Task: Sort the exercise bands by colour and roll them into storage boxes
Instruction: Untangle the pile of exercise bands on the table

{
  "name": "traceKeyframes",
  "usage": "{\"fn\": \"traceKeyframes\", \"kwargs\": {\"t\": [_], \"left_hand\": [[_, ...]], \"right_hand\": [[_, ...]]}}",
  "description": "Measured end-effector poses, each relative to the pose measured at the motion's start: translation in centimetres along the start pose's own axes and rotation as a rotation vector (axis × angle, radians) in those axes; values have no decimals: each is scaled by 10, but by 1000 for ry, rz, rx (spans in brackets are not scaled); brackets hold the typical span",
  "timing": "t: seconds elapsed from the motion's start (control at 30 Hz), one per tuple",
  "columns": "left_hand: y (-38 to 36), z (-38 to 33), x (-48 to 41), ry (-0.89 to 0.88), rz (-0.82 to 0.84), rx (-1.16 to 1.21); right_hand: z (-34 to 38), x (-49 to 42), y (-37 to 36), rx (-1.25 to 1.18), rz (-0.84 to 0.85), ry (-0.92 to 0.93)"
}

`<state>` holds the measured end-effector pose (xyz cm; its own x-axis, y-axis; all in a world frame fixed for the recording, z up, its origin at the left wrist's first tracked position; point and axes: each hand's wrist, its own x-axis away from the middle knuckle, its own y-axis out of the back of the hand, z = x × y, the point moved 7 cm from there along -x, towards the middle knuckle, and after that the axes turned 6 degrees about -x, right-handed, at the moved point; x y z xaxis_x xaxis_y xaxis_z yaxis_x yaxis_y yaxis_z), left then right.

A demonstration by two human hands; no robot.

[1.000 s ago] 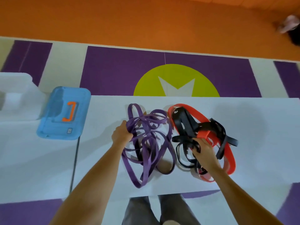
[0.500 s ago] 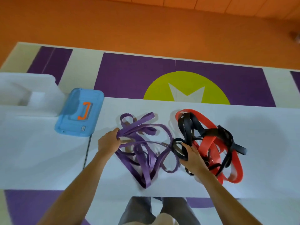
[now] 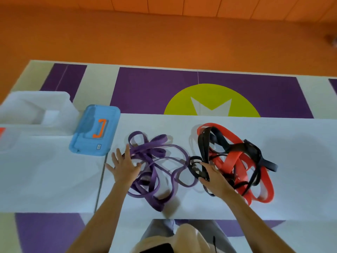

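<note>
— Where are the bands?
— The purple bands [image 3: 156, 152] lie tangled on the white table [image 3: 45, 179], just right of the blue box [image 3: 85, 143]. The black bands [image 3: 206, 141] and red bands [image 3: 235, 159], knotted together, sit farther right.
— And the hands?
— The left hand [image 3: 124, 168], fingers spread and released, touches the purple tangle's box-side edge. The right hand [image 3: 216, 179] lies on a black loop; I cannot tell whether it grasps it.
</note>
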<state>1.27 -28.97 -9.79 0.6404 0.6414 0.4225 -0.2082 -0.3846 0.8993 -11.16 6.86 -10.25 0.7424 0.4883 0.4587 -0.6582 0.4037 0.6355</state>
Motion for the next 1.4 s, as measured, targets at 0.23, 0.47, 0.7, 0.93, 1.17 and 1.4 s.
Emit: {"fn": "traceKeyframes", "kwargs": {"t": [0.23, 0.47, 0.7, 0.93, 1.17, 1.4], "left_hand": [[0, -128, 43, -501, -258, 45], [-52, -272, 83, -590, 225, 274], [-85, -313, 100, -406, 207, 47], [-82, -268, 105, -207, 120, 78], [-61, -282, 127, -261, 12, 77], [-34, -382, 161, -437, 195, 583]], "right_hand": [[-20, 25, 73, 4, -311, 67], [-111, 37, 151, 136, -581, -131], [-183, 20, 169, -257, -313, -432], [-207, -7, 186, 39, -265, -479], [-218, 10, 204, -178, -317, -427], [-194, 53, 221, -342, -483, -299]]}}
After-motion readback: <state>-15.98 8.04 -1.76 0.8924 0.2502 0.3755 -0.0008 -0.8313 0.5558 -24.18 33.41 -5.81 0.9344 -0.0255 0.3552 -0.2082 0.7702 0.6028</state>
